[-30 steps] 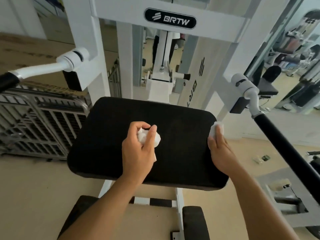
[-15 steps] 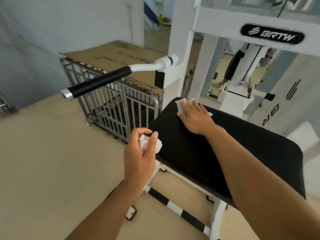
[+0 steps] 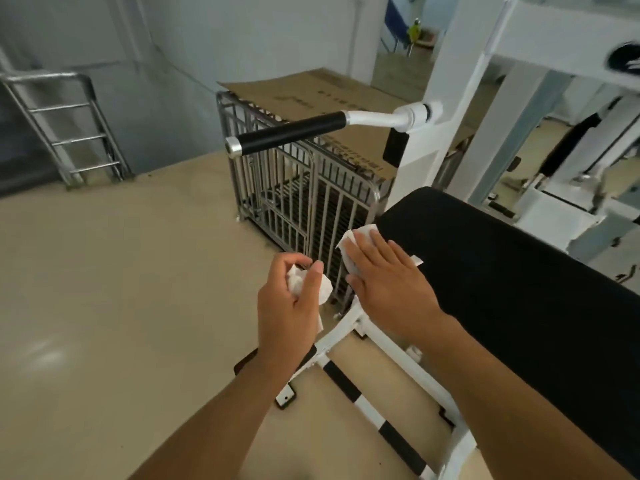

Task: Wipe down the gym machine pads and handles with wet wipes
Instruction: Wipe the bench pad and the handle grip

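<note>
Your right hand [image 3: 391,285] presses a wipe [image 3: 353,239] flat on the pad's [image 3: 502,271] left edge, mid-frame. Left hand [image 3: 291,299] pinches a balled wipe [image 3: 311,284] beside it. Handle [image 3: 291,133], upper centre, looks unwiped; pad probably mid-wipe.

Beige floor [image 3: 121,271] w/ machine frame [image 3: 377,336], cage [image 3: 298,202]

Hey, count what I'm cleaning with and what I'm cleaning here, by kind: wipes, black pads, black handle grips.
White wet wipes: 2, one crumpled in the left hand at, one flat under the right hand at
Black cushioned pads: 1
Black foam handle grips: 1
Total: 4
</note>
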Tool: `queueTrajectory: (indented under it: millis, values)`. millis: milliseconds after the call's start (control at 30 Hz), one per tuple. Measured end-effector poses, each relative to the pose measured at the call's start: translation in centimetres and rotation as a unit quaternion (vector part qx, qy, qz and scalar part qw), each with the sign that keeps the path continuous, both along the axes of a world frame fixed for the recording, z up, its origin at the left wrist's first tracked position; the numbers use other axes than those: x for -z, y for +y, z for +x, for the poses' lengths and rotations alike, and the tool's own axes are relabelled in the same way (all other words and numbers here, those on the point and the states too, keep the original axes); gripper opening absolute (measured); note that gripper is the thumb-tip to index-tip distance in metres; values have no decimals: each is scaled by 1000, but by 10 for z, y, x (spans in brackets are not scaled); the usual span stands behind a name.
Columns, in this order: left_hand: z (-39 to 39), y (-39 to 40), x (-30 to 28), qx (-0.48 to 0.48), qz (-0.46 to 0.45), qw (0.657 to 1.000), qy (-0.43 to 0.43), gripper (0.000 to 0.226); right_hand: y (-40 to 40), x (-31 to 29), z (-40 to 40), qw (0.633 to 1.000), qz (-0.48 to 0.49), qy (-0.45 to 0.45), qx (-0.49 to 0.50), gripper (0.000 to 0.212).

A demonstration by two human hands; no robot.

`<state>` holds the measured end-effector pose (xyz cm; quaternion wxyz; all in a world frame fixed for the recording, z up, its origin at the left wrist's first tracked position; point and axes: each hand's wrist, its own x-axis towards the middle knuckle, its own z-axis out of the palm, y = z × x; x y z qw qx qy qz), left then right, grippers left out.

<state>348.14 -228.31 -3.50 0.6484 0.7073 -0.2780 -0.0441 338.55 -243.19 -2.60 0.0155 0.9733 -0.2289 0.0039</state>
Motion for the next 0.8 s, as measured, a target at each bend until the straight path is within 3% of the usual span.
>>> queueTrajectory:
  millis: [200,433,633,700,733,800]
  values:
    - [-29,-27,-8,78,7,997,-11,15,32,-1,-47,997,-3,5,78,64]
    - [-82,-73,-10,243,7,969,-47,34,58,19,-136,967,-47,-46,245,62]
    - [-145,-95,-14,355,-7,932,-71,26,83,30,-210,933,-54,-99,342,55]
    - [-165,-95,-17,402,-22,913,-66,23,94,26,-230,903,-20,-219,369,46]
    - [-175,-93,-19,426,-26,902,-64,21,100,21,-237,871,16,-303,387,41]
    - [-193,-88,-23,468,-27,882,-46,21,117,-3,-239,754,161,-471,429,36]
